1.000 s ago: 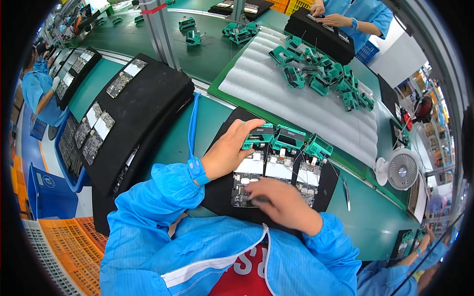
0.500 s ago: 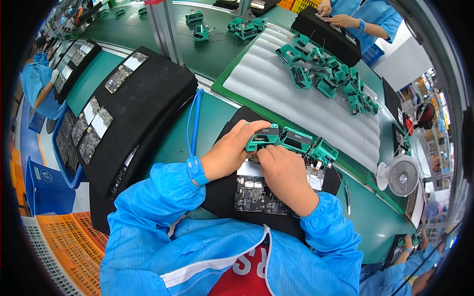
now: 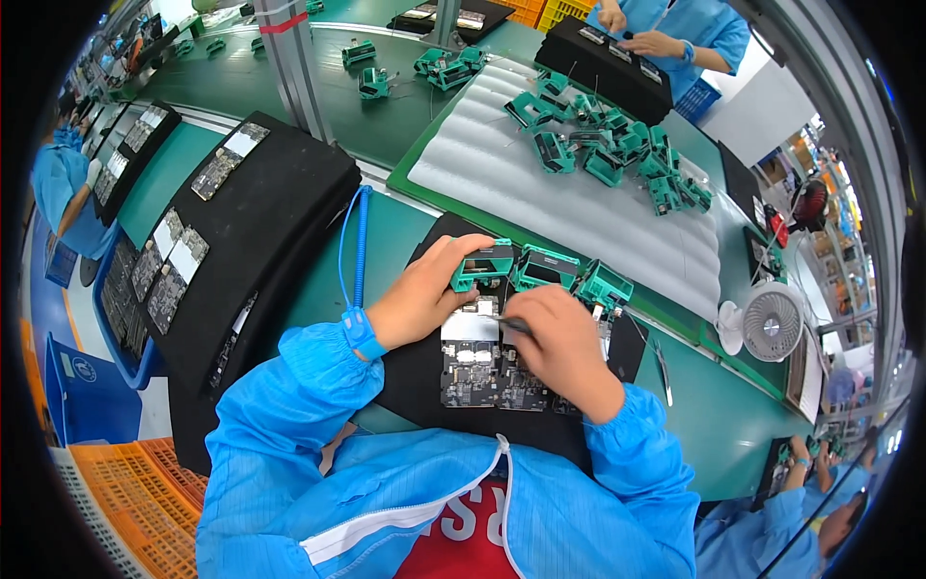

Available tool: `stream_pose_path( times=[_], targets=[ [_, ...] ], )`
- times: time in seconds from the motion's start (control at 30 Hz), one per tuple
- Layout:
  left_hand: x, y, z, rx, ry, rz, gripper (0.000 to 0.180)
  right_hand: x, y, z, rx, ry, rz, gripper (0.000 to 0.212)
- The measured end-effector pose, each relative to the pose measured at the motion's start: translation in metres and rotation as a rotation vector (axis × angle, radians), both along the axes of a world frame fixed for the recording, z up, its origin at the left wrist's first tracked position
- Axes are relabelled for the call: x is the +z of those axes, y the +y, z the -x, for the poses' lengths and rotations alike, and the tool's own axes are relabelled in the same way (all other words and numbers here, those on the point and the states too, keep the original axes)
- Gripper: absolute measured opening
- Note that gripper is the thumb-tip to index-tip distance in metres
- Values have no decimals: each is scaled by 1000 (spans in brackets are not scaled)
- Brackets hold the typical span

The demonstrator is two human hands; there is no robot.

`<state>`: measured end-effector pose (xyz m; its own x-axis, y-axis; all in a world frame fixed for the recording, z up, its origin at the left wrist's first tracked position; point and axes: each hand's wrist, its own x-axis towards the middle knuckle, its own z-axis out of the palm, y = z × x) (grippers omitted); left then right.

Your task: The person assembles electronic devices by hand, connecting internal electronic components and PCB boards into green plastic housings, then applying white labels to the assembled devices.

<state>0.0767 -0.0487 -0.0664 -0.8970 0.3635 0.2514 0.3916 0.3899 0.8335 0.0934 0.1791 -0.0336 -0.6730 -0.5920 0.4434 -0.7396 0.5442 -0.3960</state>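
Several dark circuit boards (image 3: 470, 378) with silvery plates lie side by side on a black foam pad (image 3: 410, 381) in front of me. Along their far edge stand green plastic housings with dark faces, among them a middle one (image 3: 545, 267) and a right one (image 3: 605, 285). My left hand (image 3: 417, 294) grips the leftmost green housing (image 3: 485, 262), index finger over its top and thumb low by the board. Between the fingers of my right hand (image 3: 561, 343) is a slim dark tool (image 3: 516, 325), pointing left over the silvery plate; its exact kind is unclear.
A blue coiled cord (image 3: 361, 241) runs to my left wristband. Left stands a black foam stack (image 3: 280, 183) bearing boards. Beyond my pad, a white foam sheet (image 3: 463, 164) carries many green housings. Metal tweezers (image 3: 663, 372) and a white fan (image 3: 772, 323) are at right; co-workers sit around.
My right hand has drawn back from the left green housing toward the board's silvery plate, and a dark tool now shows in it. My left hand still holds the housing. The whole view has shifted slightly.
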Motion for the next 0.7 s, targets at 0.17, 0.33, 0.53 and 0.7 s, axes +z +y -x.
stream_pose_path(
  times=[0.17,0.33,0.53,0.7],
  targets=[
    [2,-2,5,44,125,182,68,10,78,-10,-335,102,50,19],
    [-4,6,19,138,274,358,77,-12,135,1,-460,-124,200,15],
    [14,46,27,-110,554,374,72,-28,136,21,-327,-414,271,22],
    [11,57,45,-124,484,541,72,-25,130,12,-226,-436,298,15]
  ],
)
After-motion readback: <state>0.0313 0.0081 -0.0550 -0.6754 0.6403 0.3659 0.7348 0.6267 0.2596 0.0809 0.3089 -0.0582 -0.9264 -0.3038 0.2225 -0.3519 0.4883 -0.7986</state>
